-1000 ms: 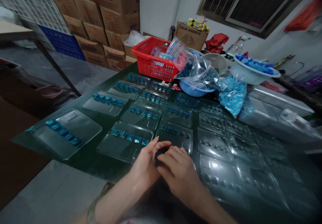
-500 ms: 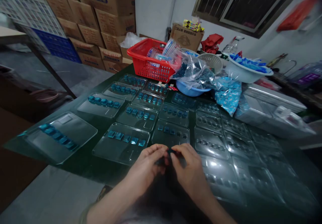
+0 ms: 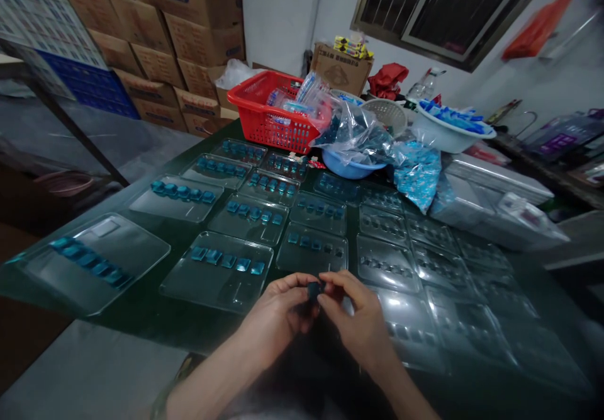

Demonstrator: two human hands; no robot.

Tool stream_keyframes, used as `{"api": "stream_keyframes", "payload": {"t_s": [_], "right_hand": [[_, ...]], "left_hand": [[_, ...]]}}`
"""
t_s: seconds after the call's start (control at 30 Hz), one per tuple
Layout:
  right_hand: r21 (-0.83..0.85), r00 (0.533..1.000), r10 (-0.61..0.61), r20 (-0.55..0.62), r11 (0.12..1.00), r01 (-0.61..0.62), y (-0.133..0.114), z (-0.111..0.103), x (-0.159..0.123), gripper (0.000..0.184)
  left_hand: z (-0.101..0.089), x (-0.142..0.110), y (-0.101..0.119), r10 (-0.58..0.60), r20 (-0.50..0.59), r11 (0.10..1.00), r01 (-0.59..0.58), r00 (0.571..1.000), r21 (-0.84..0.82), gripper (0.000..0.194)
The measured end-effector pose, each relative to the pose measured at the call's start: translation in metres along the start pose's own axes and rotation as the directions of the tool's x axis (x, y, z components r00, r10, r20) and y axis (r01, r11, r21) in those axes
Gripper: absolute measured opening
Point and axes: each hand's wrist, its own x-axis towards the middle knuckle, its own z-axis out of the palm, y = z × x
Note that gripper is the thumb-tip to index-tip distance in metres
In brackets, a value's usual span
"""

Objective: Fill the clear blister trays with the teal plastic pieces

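Over on the far left, a clear plastic tray (image 3: 89, 262) is lying at a slant on the dark green bench (image 3: 127, 322), with a diagonal row of teal blocks sitting in its pockets. Just right of it, a second clear tray (image 3: 217, 269) is carrying five teal blocks in a row, its near edge lying close to the left hand (image 3: 276, 316). That hand is curled, with its thumb and fingers closing on a small blue block (image 3: 314, 290), while the right hand (image 3: 353, 316) is pinching the same block from the other side. The block is sitting between the two hands, just in front of the tray rows, with one squarish face showing. It is too small and shaded to tell which way any long axis is pointing. Further right, clear moulded trays (image 3: 391, 262) are lying side by side across the bench. Beyond the rows, a red plastic basket (image 3: 268, 114) is holding clear bags, a blue bowl (image 3: 342, 168) is sitting under a clear plastic bag (image 3: 353, 130), a blue printed bag (image 3: 418, 174) is slumping beside it, and a white bowl (image 3: 448, 136) is holding blue packets.
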Motion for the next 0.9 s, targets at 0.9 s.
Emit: {"api": "stream_keyframes", "payload": {"t_s": [0.9], "right_hand": [[-0.752,0.997,0.008,0.073,0.657,0.049,0.054,-0.019,0.07,0.017]], "left_hand": [[-0.004,-0.012,0.005,-0.002,0.092,0.999,0.007,0.996,-0.054,0.018]]}}
